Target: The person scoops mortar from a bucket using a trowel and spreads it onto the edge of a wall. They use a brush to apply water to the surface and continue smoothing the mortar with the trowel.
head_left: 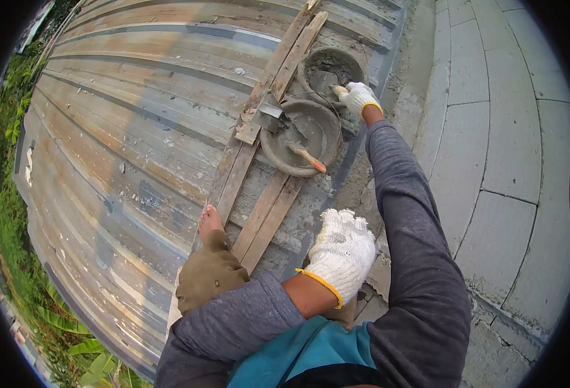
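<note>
My right hand (358,97), in a white knit glove, grips the pale handle of a trowel (326,82). The blade dips into the upper mortar bucket (362,59), where wet grey mortar (337,63) lies. My left hand (343,253), gloved too, rests low in front of me over my bent knee; its fingers curl away out of sight. Just below the first bucket stands a wider mortar-crusted basin (274,156) of watery grey slurry. Inside it leans a tool with an orange-tipped wooden handle (307,157). A mortar-smeared metal blade (271,111) lies across its left rim.
Wooden planks (230,169) run across the corrugated metal roof (136,129), with my bare foot (211,220) on one. To the right rises a grey block wall (492,129), with rough mortar along its base. Greenery (13,194) shows beyond the roof's left edge.
</note>
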Motion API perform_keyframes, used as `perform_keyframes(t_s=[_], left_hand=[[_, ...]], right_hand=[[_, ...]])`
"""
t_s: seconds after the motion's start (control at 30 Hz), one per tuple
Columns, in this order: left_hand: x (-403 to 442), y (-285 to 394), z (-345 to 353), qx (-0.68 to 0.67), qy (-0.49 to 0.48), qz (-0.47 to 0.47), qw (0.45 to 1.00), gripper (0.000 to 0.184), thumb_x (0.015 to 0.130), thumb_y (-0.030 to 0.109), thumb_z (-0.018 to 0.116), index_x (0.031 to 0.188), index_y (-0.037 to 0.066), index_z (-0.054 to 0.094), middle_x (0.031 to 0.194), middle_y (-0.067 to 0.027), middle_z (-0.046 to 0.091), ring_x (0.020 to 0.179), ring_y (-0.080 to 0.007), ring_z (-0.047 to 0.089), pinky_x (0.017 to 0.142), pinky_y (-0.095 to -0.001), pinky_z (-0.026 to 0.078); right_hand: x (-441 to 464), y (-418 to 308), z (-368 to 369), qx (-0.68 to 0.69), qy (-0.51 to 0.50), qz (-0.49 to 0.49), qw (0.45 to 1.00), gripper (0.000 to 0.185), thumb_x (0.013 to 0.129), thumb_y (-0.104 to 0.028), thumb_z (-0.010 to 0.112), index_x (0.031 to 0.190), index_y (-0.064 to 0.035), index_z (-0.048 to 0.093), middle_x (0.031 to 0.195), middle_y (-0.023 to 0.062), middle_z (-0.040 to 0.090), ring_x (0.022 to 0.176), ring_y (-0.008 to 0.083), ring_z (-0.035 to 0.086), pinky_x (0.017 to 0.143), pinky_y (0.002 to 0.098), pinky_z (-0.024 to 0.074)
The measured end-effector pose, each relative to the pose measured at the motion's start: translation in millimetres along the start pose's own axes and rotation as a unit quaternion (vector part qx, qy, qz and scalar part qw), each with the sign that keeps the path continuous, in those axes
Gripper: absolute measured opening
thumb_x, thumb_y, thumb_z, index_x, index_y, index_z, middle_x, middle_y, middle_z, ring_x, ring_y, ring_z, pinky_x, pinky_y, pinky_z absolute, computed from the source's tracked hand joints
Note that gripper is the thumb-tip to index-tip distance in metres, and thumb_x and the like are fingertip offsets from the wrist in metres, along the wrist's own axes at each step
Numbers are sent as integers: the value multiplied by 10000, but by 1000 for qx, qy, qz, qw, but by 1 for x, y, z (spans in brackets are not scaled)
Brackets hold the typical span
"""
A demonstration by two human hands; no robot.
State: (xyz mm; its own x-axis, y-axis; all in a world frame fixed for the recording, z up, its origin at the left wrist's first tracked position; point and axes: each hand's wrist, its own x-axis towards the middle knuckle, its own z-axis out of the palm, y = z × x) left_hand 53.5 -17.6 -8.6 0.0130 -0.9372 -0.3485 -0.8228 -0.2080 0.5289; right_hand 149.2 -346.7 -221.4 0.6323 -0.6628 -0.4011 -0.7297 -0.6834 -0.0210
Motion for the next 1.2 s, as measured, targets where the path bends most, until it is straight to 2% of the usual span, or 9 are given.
perform_keyframes(t_s=[0.17,0.2,0.3,0.5,0.6,0.67,0.93,1.07,1.2], left_hand=[[4,6,4,8,20,15,1000,226,835,151,614,1037,95,697,1066,-93,653,1052,-255,595,846,-410,419],[4,7,6,9,24,16,1000,226,835,151,614,1037,95,697,1066,-93,653,1052,-255,595,846,-410,419],[8,9,11,13,42,21,999,226,838,154,610,1038,96,695,1052,-98,655,1043,-258,596,844,-408,419],[8,12,14,13,65,51,996,195,838,163,580,990,88,676,1008,-110,648,1006,-264,597,832,-419,419],[8,12,16,22,76,56,995,178,833,169,559,947,84,666,992,-115,645,992,-281,598,835,-420,419],[9,14,23,25,84,60,994,178,831,169,561,947,83,666,993,-117,646,992,-284,598,837,-421,419],[22,18,28,15,83,48,995,179,826,174,569,944,85,670,1000,-123,646,1006,-288,595,848,-431,421],[30,16,29,19,41,32,998,187,827,171,572,956,83,675,997,-119,646,997,-290,598,846,-434,422],[32,11,27,14,54,12,998,192,827,168,578,964,77,676,991,-117,644,986,-294,599,846,-434,423]], right_hand=[[-4,24,1,57,0,-35,998,575,878,-529,576,1131,-25,686,1143,215,671,1115,388,615,930,451,482],[-12,27,-3,108,-6,-23,994,541,878,-492,602,1127,-20,690,1027,189,712,937,329,684,822,418,522],[-37,38,-11,267,-40,13,963,481,896,-431,614,1145,-26,687,906,123,705,711,213,661,673,354,535],[-68,78,20,474,47,59,877,457,886,-328,652,1239,-40,628,816,63,658,569,128,580,519,295,495],[-99,104,18,428,107,75,894,459,874,-309,658,1246,-43,620,896,111,689,664,201,647,610,343,529],[-108,129,27,268,338,38,901,448,853,-274,655,1251,-71,618,996,179,698,832,302,681,752,413,534],[-89,176,1,80,319,287,900,488,849,-314,673,1298,-160,560,1198,271,580,1062,437,605,874,478,498],[-44,218,6,16,229,289,929,395,923,-332,599,1278,-160,580,1243,270,573,1138,426,589,905,467,485],[-28,228,13,90,290,308,902,458,926,-377,556,1273,-80,560,1189,288,611,1117,422,596,912,474,474]])
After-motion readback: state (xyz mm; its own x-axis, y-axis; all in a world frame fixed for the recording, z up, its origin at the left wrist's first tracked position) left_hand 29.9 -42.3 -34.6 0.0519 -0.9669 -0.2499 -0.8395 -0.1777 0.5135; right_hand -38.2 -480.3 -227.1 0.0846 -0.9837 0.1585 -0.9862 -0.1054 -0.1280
